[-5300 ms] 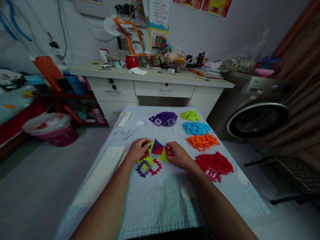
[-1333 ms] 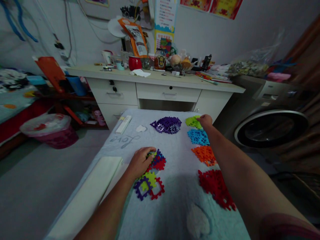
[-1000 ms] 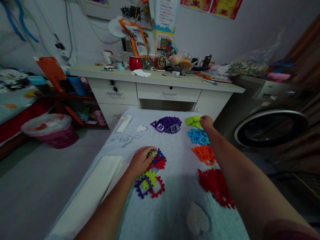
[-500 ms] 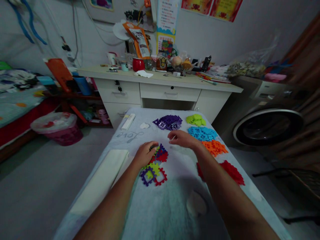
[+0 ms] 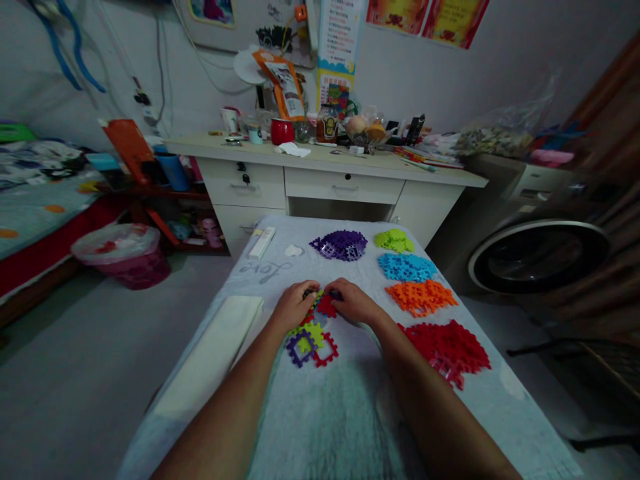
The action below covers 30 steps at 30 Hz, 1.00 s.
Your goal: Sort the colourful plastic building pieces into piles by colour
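Observation:
On a towel-covered table (image 5: 320,413) lies a small joined patch of interlocking plastic tiles (image 5: 313,333) in purple, red and yellow-green. My left hand (image 5: 295,307) is curled over its far left end. My right hand (image 5: 353,303) is closed on its far right end, fingers pressed on the tiles. Both hands meet over the patch's top edge. To the right lie sorted heaps: red tiles (image 5: 447,343), orange tiles (image 5: 420,297), blue tiles (image 5: 406,267), green tiles (image 5: 394,240). A purple heap (image 5: 340,244) lies beyond my hands.
A folded white cloth (image 5: 210,360) lies along the table's left edge, a white tube (image 5: 262,242) at the far left corner. Beyond stand a cluttered white desk (image 5: 320,180), a washing machine (image 5: 540,240) on the right, and a pink bin (image 5: 125,257) on the floor.
My right hand drew back from the green heap at the far right and came down onto the joined patch beside my left hand. My left hand stayed on the patch.

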Each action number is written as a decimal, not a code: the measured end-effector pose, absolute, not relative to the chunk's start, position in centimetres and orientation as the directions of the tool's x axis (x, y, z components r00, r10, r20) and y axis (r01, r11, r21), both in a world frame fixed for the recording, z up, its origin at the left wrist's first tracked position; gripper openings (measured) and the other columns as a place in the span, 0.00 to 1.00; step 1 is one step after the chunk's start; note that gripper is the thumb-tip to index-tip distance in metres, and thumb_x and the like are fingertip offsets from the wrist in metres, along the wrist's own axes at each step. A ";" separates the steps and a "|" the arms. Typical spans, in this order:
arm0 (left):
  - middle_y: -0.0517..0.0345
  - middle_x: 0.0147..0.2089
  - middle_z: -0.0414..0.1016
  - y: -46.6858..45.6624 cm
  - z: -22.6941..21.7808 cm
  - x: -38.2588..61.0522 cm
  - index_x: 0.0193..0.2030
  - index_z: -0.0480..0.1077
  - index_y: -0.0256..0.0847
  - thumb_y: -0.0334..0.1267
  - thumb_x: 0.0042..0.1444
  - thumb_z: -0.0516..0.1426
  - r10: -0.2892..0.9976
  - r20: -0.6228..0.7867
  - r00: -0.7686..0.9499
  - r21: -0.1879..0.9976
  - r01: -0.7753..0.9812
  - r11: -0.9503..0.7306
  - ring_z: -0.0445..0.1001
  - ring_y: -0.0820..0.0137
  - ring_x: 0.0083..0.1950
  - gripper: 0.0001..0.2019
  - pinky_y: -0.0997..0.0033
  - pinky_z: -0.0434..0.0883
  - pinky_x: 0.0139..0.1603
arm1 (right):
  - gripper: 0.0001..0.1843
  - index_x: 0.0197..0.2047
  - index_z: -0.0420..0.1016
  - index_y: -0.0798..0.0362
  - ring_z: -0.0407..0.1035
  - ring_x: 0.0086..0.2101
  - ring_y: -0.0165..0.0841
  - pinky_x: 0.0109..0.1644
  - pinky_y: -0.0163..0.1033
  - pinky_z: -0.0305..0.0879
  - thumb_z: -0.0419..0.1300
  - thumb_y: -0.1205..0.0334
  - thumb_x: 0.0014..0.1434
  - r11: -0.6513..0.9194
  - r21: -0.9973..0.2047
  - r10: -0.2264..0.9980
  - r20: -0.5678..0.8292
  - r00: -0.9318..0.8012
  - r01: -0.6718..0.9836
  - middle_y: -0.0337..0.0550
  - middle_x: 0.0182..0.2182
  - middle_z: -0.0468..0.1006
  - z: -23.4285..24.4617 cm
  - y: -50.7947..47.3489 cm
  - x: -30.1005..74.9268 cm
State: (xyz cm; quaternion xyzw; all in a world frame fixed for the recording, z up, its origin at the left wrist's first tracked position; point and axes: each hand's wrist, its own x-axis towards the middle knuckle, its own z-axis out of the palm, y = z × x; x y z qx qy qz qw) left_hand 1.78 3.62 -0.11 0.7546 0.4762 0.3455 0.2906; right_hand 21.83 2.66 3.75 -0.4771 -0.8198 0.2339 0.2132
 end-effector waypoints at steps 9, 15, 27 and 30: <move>0.54 0.48 0.79 3.4 0.3 1.9 0.47 0.74 0.43 0.36 0.57 0.53 0.929 0.226 0.293 0.786 0.509 -0.352 0.76 0.65 0.51 0.14 0.64 0.70 0.56 | 0.12 0.43 0.74 0.53 0.68 0.26 0.28 0.34 0.34 0.65 0.53 0.66 0.57 0.103 -0.805 0.994 0.060 -0.092 0.585 0.39 0.29 0.77 2.7 4.0 22.7; 0.54 0.49 0.79 3.3 0.4 1.9 0.48 0.74 0.43 0.35 0.57 0.54 0.929 0.218 0.300 0.784 0.514 -0.350 0.76 0.66 0.51 0.14 0.64 0.70 0.56 | 0.14 0.39 0.75 0.54 0.65 0.24 0.29 0.30 0.33 0.63 0.55 0.65 0.48 0.012 -0.910 0.995 0.053 0.087 0.415 0.35 0.24 0.72 2.5 7.4 22.0; 0.54 0.49 0.79 3.4 0.3 1.8 0.47 0.74 0.42 0.34 0.55 0.54 0.926 0.229 0.301 0.762 0.537 -0.363 0.75 0.65 0.51 0.14 0.63 0.69 0.57 | 0.22 0.48 0.72 0.55 0.68 0.48 0.36 0.55 0.43 0.63 0.53 0.73 0.49 0.224 -0.666 0.933 0.358 0.040 0.712 0.49 0.47 0.74 0.6 10.2 21.6; 0.55 0.49 0.79 3.4 0.3 1.8 0.48 0.74 0.43 0.34 0.55 0.54 0.927 0.227 0.299 0.756 0.546 -0.361 0.75 0.65 0.52 0.14 0.63 0.69 0.58 | 0.22 0.52 0.70 0.56 0.67 0.51 0.41 0.57 0.46 0.62 0.59 0.66 0.52 0.119 -0.542 0.940 0.332 0.083 0.832 0.55 0.49 0.73 0.8 9.2 21.8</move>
